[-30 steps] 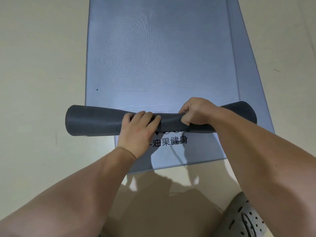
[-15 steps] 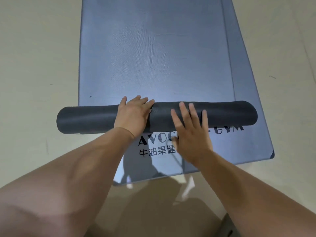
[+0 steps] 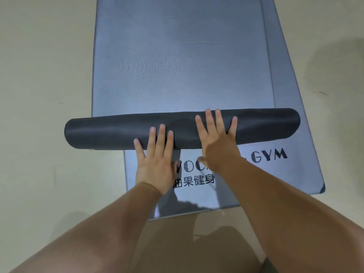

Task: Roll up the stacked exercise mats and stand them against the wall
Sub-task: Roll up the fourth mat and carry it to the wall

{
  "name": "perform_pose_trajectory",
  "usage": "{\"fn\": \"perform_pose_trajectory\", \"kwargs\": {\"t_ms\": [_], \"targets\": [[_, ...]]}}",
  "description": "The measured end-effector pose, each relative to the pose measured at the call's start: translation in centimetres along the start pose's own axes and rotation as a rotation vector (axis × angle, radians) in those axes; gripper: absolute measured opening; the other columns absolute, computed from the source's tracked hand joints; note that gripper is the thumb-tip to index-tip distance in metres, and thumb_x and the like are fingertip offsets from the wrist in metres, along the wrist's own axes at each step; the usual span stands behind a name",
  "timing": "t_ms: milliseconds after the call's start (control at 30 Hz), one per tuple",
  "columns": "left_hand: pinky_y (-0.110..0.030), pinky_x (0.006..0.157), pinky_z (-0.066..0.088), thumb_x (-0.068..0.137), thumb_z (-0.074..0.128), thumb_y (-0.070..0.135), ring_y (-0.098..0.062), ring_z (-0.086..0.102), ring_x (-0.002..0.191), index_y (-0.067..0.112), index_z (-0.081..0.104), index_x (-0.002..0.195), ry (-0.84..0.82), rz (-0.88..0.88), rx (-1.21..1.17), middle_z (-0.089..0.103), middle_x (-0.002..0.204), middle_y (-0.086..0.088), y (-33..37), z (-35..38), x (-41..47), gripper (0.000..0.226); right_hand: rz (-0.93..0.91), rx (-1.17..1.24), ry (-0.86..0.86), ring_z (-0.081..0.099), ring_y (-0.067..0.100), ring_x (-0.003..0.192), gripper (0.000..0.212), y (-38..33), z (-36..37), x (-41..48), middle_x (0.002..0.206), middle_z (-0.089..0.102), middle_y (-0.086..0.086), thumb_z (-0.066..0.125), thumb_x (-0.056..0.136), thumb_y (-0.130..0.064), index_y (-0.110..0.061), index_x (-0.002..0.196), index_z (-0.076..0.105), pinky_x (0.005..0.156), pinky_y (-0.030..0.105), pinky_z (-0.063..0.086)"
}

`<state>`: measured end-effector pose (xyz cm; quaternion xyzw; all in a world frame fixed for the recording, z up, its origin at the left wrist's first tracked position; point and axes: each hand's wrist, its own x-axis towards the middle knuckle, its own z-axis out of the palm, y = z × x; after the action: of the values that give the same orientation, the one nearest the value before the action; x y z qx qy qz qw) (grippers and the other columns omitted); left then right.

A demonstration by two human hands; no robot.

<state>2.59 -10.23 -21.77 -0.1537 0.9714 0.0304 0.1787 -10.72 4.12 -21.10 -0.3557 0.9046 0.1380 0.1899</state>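
dark grey rolled foam mat (image 3: 126, 131) lies across frame centre on the flat blue-grey mat (image 3: 177, 66). left hand (image 3: 155, 164) and right hand (image 3: 216, 140) press flat, fingers spread, gripping nothing. probably soft, springy, light; palm it near both ends.

A smooth, pale cream floor (image 3: 39, 56) carries a small dark scuff (image 3: 323, 93), with a soft grey shadow (image 3: 340, 60) just beyond the scuff.

Likely a gym: a grey exercise mat (image 3: 275, 174) printed "GYM" lies on a smooth pale floor (image 3: 39, 66).
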Motion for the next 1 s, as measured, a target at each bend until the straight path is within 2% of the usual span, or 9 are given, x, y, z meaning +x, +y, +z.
{"fn": "perform_pose_trajectory", "kwargs": {"t_ms": [167,300,400,500,667,800,900,933,1000], "targets": [[-0.073,0.115,-0.003,0.095,0.035,0.066,-0.035,-0.027,0.152,0.011,-0.030,0.154,-0.040,0.047,0.048,-0.032,0.164,-0.013,-1.3,-1.2,3.4,0.103,-0.038,0.104,0.024,-0.016,0.039,0.159,0.104,1.5,-1.4,2.6,0.173,-0.017,0.013,0.059,0.099,-0.057,-0.025,0.165,-0.015,0.120,0.072,-0.006],[-0.072,0.116,-0.006,0.096,0.036,0.064,-0.031,-0.026,0.153,0.012,-0.025,0.157,-0.076,0.057,0.014,-0.029,0.166,-0.010,-1.9,-2.5,5.7,0.101,-0.119,0.056,0.225,0.004,0.044,0.159,0.100,1.7,-0.4,1.1,0.173,0.005,0.020,0.070,0.093,-0.049,-0.023,0.167,0.009,0.118,0.076,0.004],[-0.070,0.118,-0.007,0.103,0.034,0.052,-0.028,-0.027,0.153,0.015,-0.023,0.158,-0.092,0.064,-0.021,-0.028,0.166,-0.008,-2.2,-3.2,6.8,0.088,-0.047,0.007,0.170,-0.003,0.048,0.158,0.113,0.6,0.4,0.6,0.171,-0.002,0.026,0.077,0.089,-0.045,-0.024,0.167,-0.003,0.119,0.074,-0.003],[-0.070,0.117,-0.006,0.106,0.039,0.044,-0.027,-0.022,0.155,0.018,-0.017,0.160,-0.095,0.048,-0.030,-0.021,0.169,-0.005,-2.2,-3.7,7.3,0.082,0.004,0.000,0.166,0.005,0.048,0.158,0.100,0.6,-1.2,2.2,0.169,0.007,0.031,0.063,0.095,-0.012,-0.030,0.166,-0.005,0.121,0.074,0.006],[-0.069,0.119,0.002,0.104,0.048,0.041,-0.024,-0.006,0.158,0.021,-0.002,0.163,-0.075,0.051,-0.012,-0.002,0.171,-0.003,-2.1,-5.3,7.5,0.080,0.000,-0.031,-0.038,0.007,0.038,0.160,0.099,1.6,-3.9,3.8,0.172,0.010,0.022,0.057,0.100,-0.016,-0.039,0.162,-0.016,0.125,0.066,0.007],[-0.065,0.122,0.005,0.103,0.051,0.039,-0.026,0.001,0.158,0.019,0.004,0.163,-0.059,0.066,-0.017,0.007,0.171,-0.006,-2.2,-6.4,6.3,0.078,0.001,0.066,-0.109,0.016,0.034,0.159,0.102,1.6,-4.9,3.3,0.170,0.021,0.017,0.061,0.096,-0.011,-0.044,0.163,-0.008,0.126,0.064,0.008],[-0.063,0.123,0.006,0.101,0.045,0.035,-0.033,0.003,0.157,0.011,0.007,0.162,0.105,0.084,0.011,0.005,0.170,-0.013,-2.0,-4.7,1.9,0.076,-0.018,0.139,-0.176,0.025,0.032,0.156,0.105,1.4,-5.1,1.7,0.167,0.031,0.014,0.066,0.092,-0.010,-0.045,0.164,-0.002,0.127,0.062,0.010],[-0.065,0.121,0.005,0.098,0.043,0.033,-0.035,0.001,0.156,0.009,0.008,0.162,0.150,0.098,0.023,0.001,0.170,-0.015,-1.7,-3.7,-0.1,0.077,-0.035,0.176,-0.207,0.035,0.032,0.150,0.104,1.4,-5.4,1.0,0.161,0.040,0.012,0.066,0.091,-0.008,-0.046,0.164,0.002,0.126,0.060,0.014],[-0.070,0.118,0.008,0.095,0.039,0.034,-0.038,0.004,0.156,0.005,0.015,0.160,0.203,0.185,-0.009,0.002,0.169,-0.016,-0.9,-1.6,-3.3,0.076,-0.087,0.290,-0.273,0.058,0.027,0.121,0.096,1.6,-6.2,-0.1,0.129,0.061,0.004,0.063,0.088,-0.006,-0.047,0.162,0.016,0.118,0.050,0.036]]}}
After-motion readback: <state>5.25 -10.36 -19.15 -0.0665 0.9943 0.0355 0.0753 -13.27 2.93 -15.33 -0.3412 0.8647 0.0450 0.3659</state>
